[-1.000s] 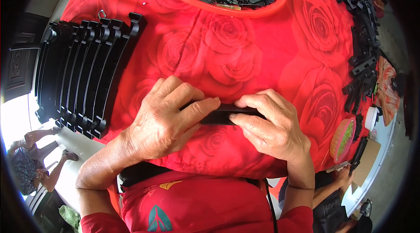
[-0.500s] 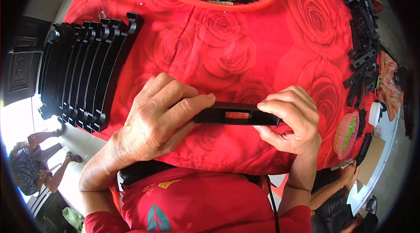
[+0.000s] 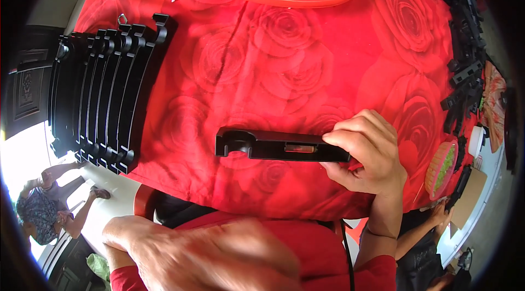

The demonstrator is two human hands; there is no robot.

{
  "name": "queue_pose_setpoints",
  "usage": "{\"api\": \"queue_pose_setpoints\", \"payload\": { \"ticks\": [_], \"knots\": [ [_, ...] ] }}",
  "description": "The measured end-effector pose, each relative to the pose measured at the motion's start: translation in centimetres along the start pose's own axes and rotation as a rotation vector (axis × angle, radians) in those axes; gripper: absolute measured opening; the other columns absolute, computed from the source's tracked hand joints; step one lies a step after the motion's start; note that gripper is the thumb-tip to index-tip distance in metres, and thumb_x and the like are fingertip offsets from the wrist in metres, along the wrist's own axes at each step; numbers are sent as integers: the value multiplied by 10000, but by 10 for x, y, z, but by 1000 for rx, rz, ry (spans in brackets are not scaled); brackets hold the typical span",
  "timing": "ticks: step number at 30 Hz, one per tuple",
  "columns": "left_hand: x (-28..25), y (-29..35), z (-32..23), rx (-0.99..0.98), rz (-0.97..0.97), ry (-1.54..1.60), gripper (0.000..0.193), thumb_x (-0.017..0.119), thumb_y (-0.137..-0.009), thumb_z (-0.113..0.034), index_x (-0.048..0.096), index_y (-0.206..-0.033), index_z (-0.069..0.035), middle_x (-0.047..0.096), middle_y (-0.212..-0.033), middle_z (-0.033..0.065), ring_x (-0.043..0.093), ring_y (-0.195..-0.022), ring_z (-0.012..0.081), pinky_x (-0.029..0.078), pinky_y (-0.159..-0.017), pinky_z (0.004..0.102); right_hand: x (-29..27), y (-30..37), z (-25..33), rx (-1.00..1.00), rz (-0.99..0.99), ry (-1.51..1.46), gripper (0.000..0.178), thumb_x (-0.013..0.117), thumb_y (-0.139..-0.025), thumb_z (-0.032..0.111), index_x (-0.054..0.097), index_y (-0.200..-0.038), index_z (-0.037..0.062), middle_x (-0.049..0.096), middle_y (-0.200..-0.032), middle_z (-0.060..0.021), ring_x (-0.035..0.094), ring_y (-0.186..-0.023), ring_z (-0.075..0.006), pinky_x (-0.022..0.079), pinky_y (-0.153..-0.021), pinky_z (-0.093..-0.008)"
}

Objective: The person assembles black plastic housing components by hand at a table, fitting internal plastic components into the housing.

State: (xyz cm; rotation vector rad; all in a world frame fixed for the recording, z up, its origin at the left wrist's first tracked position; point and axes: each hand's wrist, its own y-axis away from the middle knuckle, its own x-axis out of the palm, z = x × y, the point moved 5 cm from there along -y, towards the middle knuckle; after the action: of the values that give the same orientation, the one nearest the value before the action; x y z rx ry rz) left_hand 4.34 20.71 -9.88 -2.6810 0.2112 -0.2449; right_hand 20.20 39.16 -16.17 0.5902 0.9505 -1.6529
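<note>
My right hand (image 3: 365, 154) grips the right end of a short black spirit level (image 3: 265, 146) between thumb and fingers, above the red rose-patterned cloth. A small reddish-looking vial (image 3: 300, 149) shows in the slot of the level, and its left end has a rounded notch. My left hand (image 3: 213, 258) is off the level, low in front of my red shirt. Motion smears its fingers, so whether they hold anything is hidden.
Several long black level bodies (image 3: 109, 94) stand in a row at the left. A red basin (image 3: 284, 2) of vials and black parts is at the far edge. Black pieces (image 3: 465, 75) line the right side, near a pink basket (image 3: 442, 168). Two other people sit nearby.
My left hand has let go of the level's left end and moved down toward my body. The right hand still holds the level, whose notched end is now uncovered.
</note>
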Motion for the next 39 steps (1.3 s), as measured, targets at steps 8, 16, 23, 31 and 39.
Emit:
{"api": "queue_pose_setpoints", "payload": {
  "ticks": [8, 16, 23, 31, 39],
  "knots": [
    [36, -3, 18, 180, -166, 472, 237, 748, -1021, -183, 752, -868, -2, 686, -1233, 248, 628, -957, 357, 527, -842, 476, 5, 4, -5, 35, 20, 27, 370, 904, -680, 164, 741, -999, 67, 688, -884, -49, 635, -709, -215, 493, -611, -354],
    [10, -16, 5, -8, 9, 594, 172, 750, -1010, -140, 769, -944, 18, 678, -1219, 267, 644, -960, 379, 527, -827, 480, 7, 5, -4, 37, 1, 28, 348, 888, -678, 185, 739, -967, 61, 680, -868, -56, 634, -689, -218, 488, -593, -349],
    [-14, 5, 19, -119, -139, -121, 165, 841, -893, -213, 747, -811, -104, 759, -1006, 104, 664, -736, 239, 504, -640, 362, 6, 7, -3, 26, -4, 94, 397, 920, -626, 181, 739, -960, 67, 668, -855, -49, 630, -682, -214, 483, -584, -345],
    [-24, 19, 69, -296, -54, -1152, 386, 880, -630, -100, 764, -997, -123, 686, -1112, 95, 642, -937, 316, 502, -815, 439, 6, 6, -3, 44, 26, 36, 445, 927, -578, 143, 748, -981, 86, 663, -909, -47, 654, -722, -205, 505, -582, -354],
    [-22, 26, 77, -270, -52, -1090, 377, 850, -640, -90, 779, -1006, -151, 671, -1106, 89, 645, -964, 308, 518, -801, 430, 6, 5, 4, -21, -39, 7, 358, 857, -706, 50, 812, -1051, 132, 714, -1054, -58, 686, -766, -201, 537, -598, -317]
  ]
}}
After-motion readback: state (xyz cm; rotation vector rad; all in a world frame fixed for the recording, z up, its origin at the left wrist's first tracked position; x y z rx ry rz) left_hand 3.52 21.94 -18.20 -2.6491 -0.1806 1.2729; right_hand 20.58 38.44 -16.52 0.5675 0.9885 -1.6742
